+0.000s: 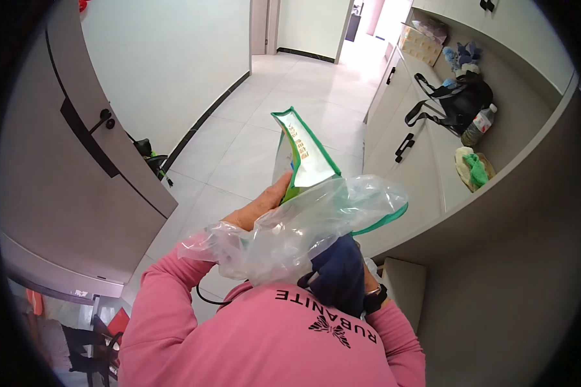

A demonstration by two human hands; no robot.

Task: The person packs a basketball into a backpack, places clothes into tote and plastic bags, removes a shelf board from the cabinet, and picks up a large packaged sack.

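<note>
My left hand (265, 205) is closed on the side of a shopping bag (310, 155) with a white panel, green edging and orange lettering. It is held up in front of my chest. A crumpled clear plastic bag (284, 232) spreads over its lower part and across my left wrist. Against my chest on the right is a dark navy cloth item (339, 274); its exact kind is unclear. Just behind that cloth is my right hand (370, 282), with a dark watch (375, 298) on the wrist. The cloth and the plastic hide its fingers.
On the right, a cabinet counter (442, 158) bears a black bag (468, 100), a plastic bottle (481, 124), a green cloth (476, 169) and a patterned box (421, 44). A grey door (77, 161) stands at the left. Tiled floor (239, 138) runs ahead.
</note>
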